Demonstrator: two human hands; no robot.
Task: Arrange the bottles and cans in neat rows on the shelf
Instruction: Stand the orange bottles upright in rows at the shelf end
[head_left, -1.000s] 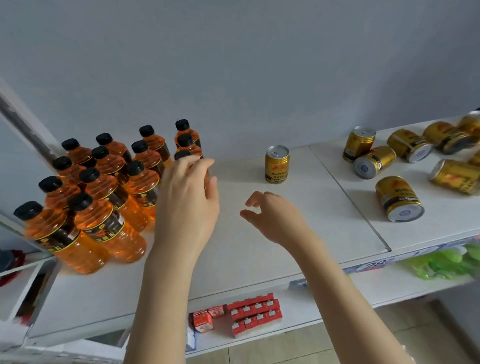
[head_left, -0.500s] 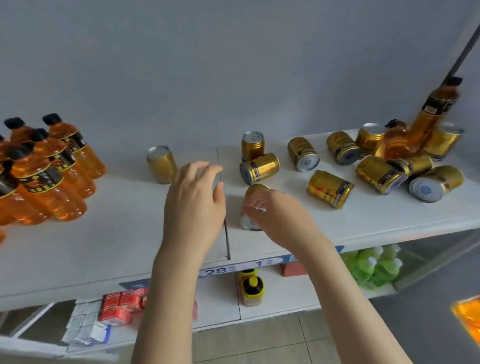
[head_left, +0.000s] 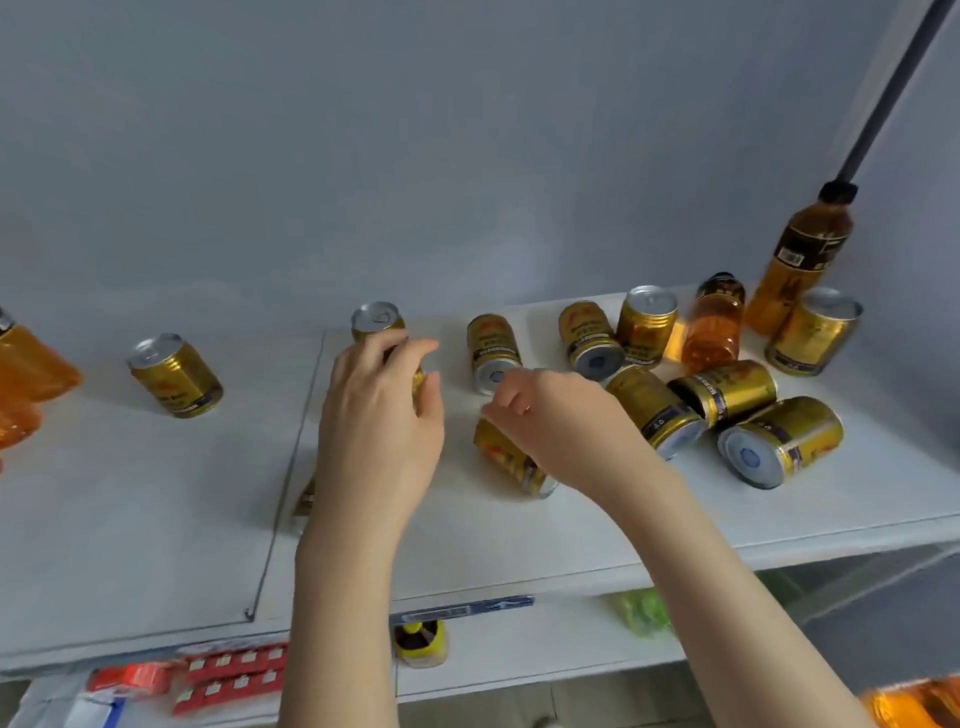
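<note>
- Head view: my left hand (head_left: 382, 421) wraps an upright can (head_left: 375, 318); my right hand (head_left: 558, 423) curls over a toppled can (head_left: 511, 460) just beside it, hold unclear.
- I'd lift straight and set it beside the lone can (head_left: 174, 376) further left, keeping rows square.

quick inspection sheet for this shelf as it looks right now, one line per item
surface: white shelf, two boards meeting at a seam
job's things: lone can upright at left; toppled cans heaped at right; tall bottle upright at back right; orange bottles at left edge
clutter: nothing seen
grippers: left hand curls round an upright can; right hand grips a lying can
cables: nothing seen
surroundings: grey wall; lower shelf with red packs
</note>
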